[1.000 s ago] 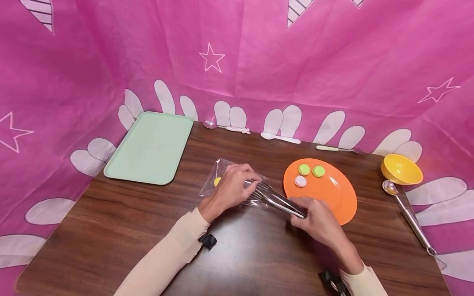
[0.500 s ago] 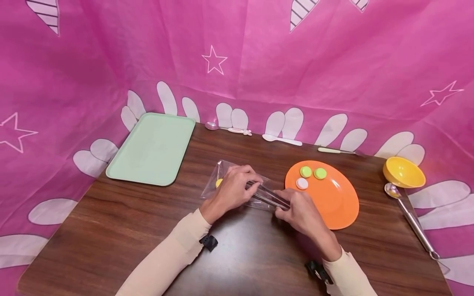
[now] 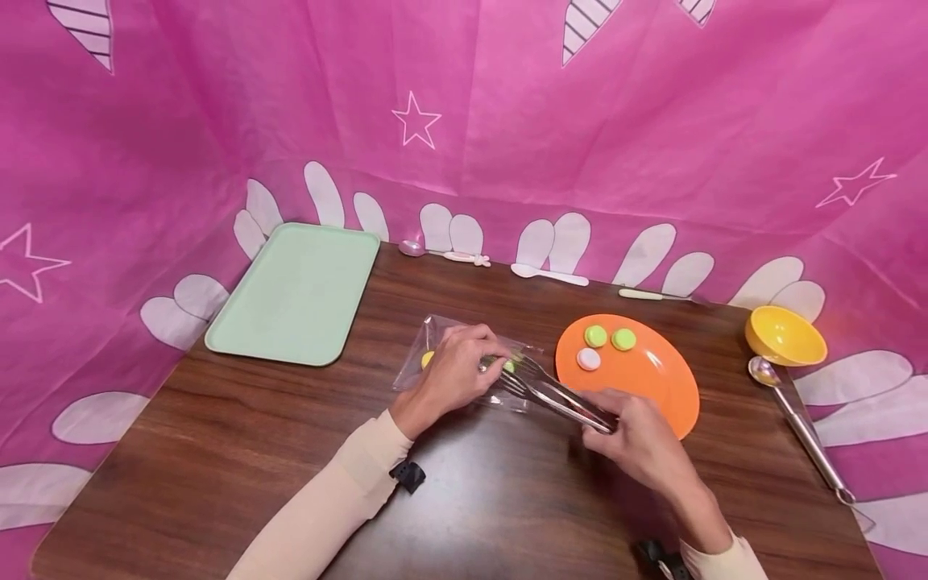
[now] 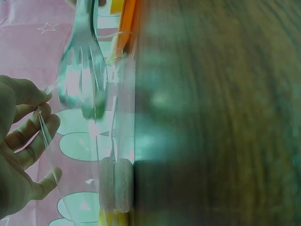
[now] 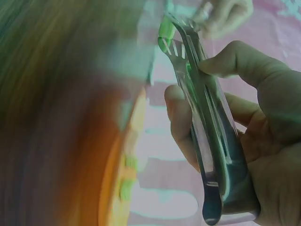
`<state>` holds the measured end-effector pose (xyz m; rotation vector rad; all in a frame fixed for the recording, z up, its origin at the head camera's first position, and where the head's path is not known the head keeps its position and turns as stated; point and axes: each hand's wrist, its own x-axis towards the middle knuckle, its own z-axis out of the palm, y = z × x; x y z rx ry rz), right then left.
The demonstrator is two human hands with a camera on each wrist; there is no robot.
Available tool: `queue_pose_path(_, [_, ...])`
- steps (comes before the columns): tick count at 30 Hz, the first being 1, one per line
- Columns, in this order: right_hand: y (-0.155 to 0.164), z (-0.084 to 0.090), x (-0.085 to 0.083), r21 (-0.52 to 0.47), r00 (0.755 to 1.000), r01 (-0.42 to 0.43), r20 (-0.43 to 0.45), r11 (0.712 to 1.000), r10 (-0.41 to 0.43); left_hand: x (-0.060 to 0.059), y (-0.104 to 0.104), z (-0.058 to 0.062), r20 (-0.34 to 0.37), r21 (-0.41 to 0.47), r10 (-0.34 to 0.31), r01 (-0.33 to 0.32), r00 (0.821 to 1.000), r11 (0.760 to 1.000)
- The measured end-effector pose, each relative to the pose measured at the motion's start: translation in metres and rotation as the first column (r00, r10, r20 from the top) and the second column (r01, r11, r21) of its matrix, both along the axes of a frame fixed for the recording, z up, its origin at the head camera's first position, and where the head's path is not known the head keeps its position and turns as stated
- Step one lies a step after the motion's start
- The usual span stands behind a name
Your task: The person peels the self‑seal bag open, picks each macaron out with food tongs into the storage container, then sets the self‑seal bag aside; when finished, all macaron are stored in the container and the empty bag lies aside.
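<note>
My left hand [image 3: 471,366] pinches the open mouth of a clear plastic bag [image 3: 435,342] lying on the wooden table. A yellow disc [image 3: 428,359] shows inside the bag; in the left wrist view a white disc [image 4: 115,181] stands there too. My right hand [image 3: 616,419] grips metal tongs [image 3: 558,395]. The tongs' forked tips sit at the bag's mouth and clamp a green disc [image 3: 509,366], also seen as the green disc [image 4: 94,109]. Just to the right lies an orange plate [image 3: 652,395] with two green discs [image 3: 609,337] and a white disc [image 3: 588,359].
A mint green tray [image 3: 297,290] lies at the back left. A yellow bowl [image 3: 786,334] and a long steel spoon [image 3: 797,419] are at the right edge. Small spoons [image 3: 442,254] and a knife [image 3: 656,294] line the back edge. Pink cloth walls surround the table.
Half a second ago the tongs reached deep into the bag. They have now drawn back to the right with a green disc in their tips. The left hand stayed put.
</note>
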<state>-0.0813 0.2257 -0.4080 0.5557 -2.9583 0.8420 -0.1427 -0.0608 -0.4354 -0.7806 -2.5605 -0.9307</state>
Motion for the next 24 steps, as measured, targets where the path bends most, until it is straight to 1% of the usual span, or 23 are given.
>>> queue_pose_path(3, [0.023, 0.004, 0.006, 0.013, 0.999, 0.047, -0.01, 0.999, -0.047, 0.0, 0.001, 0.0, 0.006, -0.004, -0.001, 0.001, 1.0, 1.0])
queue_pose_path(6, [0.049, 0.007, 0.01, 0.051, 0.992, 0.123, -0.03, 0.991, -0.121, 0.0, 0.001, 0.001, 0.01, -0.003, 0.0, 0.0, 1.0, 1.0])
queue_pose_path(10, [0.083, 0.007, 0.013, 0.1, 0.972, 0.225, -0.091, 0.969, -0.216, 0.001, 0.001, 0.001, 0.022, 0.009, -0.002, 0.002, 1.0, 1.0])
queue_pose_path(14, [0.111, 0.003, 0.017, 0.124, 0.95, 0.295, -0.142, 0.947, -0.278, 0.002, 0.002, -0.002, 0.04, 0.02, -0.004, 0.003, 0.999, 1.0])
queue_pose_path(18, [0.128, -0.004, 0.017, 0.139, 0.939, 0.332, -0.148, 0.933, -0.312, 0.002, 0.001, -0.003, 0.024, 0.016, 0.002, -0.002, 1.0, 1.0])
queue_pose_path(22, [0.133, -0.011, 0.015, 0.16, 0.939, 0.339, -0.113, 0.927, -0.325, 0.0, 0.001, -0.003, -0.001, 0.015, 0.008, -0.008, 1.0, 1.0])
queue_pose_path(24, [0.133, -0.015, 0.013, 0.165, 0.94, 0.339, -0.095, 0.926, -0.327, 0.0, 0.0, -0.002, -0.001, 0.014, 0.01, -0.01, 1.0, 1.0])
